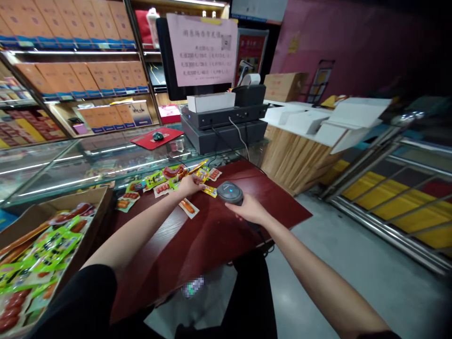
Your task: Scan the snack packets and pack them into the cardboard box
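In the head view, my right hand (249, 209) is wrapped round a dark grey barcode scanner (229, 192) with a small blue light on top. The scanner's head points left, close to my other hand. My left hand (190, 185) pinches the end of a small yellow snack packet (210, 190) just in front of the scanner. Several packaged sausages lie about it on the dark red tabletop (183, 249). A single sausage packet (189, 208) rests below my left fingers, and a packet of small red sausages (214, 174) lies beyond them.
An open cardboard box (102, 202) of packaged snacks stands at left. Behind the table are a glass counter (88, 165), a red mouse pad (148, 141) and a monitor (164, 61) bearing a paper sign. A metal railing (381, 188) runs along the right.
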Available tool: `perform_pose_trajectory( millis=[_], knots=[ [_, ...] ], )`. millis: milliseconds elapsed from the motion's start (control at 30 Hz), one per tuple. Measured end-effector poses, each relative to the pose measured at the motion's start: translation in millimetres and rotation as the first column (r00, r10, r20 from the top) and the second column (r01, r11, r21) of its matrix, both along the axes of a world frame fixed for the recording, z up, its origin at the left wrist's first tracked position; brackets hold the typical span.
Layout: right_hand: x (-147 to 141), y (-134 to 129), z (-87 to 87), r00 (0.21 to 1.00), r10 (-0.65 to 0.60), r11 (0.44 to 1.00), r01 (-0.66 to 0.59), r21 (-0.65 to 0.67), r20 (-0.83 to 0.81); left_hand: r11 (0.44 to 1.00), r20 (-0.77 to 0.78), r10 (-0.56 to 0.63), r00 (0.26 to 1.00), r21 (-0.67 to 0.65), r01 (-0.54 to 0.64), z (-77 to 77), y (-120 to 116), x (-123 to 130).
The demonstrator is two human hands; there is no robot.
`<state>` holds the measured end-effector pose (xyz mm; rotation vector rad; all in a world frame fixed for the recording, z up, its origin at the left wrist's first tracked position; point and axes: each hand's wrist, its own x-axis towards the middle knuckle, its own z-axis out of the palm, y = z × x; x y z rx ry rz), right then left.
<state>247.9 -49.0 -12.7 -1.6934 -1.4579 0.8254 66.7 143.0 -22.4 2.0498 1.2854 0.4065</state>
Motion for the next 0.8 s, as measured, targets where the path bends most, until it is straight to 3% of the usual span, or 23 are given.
perform_pose_trajectory(
  millis=[67, 133, 233, 333, 433, 600, 700, 800],
  knots=[
    [6.6, -0.7, -2.6, 1.0, -0.017, 1.0, 0.017, 0.002, -0.015, 0.949, -0.217, -0.074, 0.973, 0.284, 0.135, -5.3, 3.3, 8.3],
    [11.0, -1.0, -4.7, 0.999, -0.022, 1.0, 0.022, 0.004, -0.023, 0.871, -0.386, -0.09, 0.918, 0.416, 0.261, -9.0, 4.5, 13.2],
    [13.7, -2.2, -5.3, 0.999, -0.02, 1.0, 0.02, 0.017, -0.029, 0.826, -0.515, -0.058, 0.855, 0.457, 0.331, -10.2, 2.4, 15.0],
    [11.3, -4.2, -3.2, 1.0, -0.018, 1.0, 0.019, 0.022, -0.02, 0.81, -0.537, -0.026, 0.843, 0.483, 0.333, -7.0, -1.0, 8.6],
    [2.6, -4.5, 0.2, 1.0, -0.005, 1.0, 0.005, 0.019, -0.009, 0.828, -0.52, -0.013, 0.854, 0.473, 0.301, -0.7, -2.0, -8.5],
    [-30.0, 2.6, 9.0, 0.998, 0.056, 0.998, -0.057, 0.028, 0.043, 0.924, -0.334, 0.011, 0.943, 0.363, 0.118, 19.4, -1.9, -65.8],
    [-60.2, 9.9, 15.8, 0.991, 0.126, 0.991, -0.127, 0.03, 0.042, 0.947, -0.228, -0.003, 0.974, 0.313, 0.076, 37.2, -6.9, -115.2],
    [-95.3, 17.5, 22.1, 0.981, 0.194, 0.981, -0.194, 0.028, 0.011, 0.969, -0.224, 0.006, 0.975, 0.241, 0.05, 55.2, -16.9, -169.9]
  ],
)
